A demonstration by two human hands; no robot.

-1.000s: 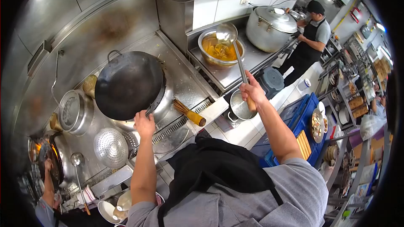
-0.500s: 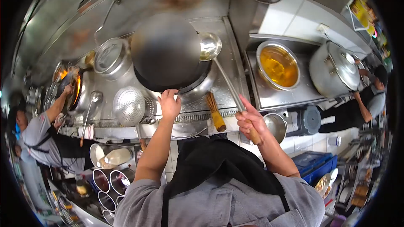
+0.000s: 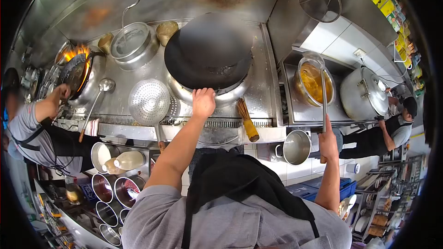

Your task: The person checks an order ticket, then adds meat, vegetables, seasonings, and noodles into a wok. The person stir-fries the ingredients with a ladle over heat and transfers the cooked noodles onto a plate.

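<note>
The dark wok (image 3: pixel 207 60) has the left hand (image 3: pixel 203 103) gripping its near edge. To the right of the wok, the right hand (image 3: pixel 328 145) grasps a long ladle (image 3: pixel 324 94), its scoop over the far side of a steel bowl (image 3: pixel 298 91) holding orange liquid (image 3: pixel 310 80). Left of the wok lies a perforated skimmer (image 3: pixel 149 101); near the wok's front right, a bristle brush (image 3: pixel 249 122); well left of the wok, flames (image 3: pixel 76 53) rise near a co-worker's hand (image 3: pixel 63 91)

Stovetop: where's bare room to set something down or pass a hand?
A bare patch lies between the resting ladle and the strainer, in front of the pot. A narrower strip runs between the wok and the stove's right edge, beyond the brush. Crowded: the gap between wok and strainer, beside the left hand, and around the far-left wok.
</note>
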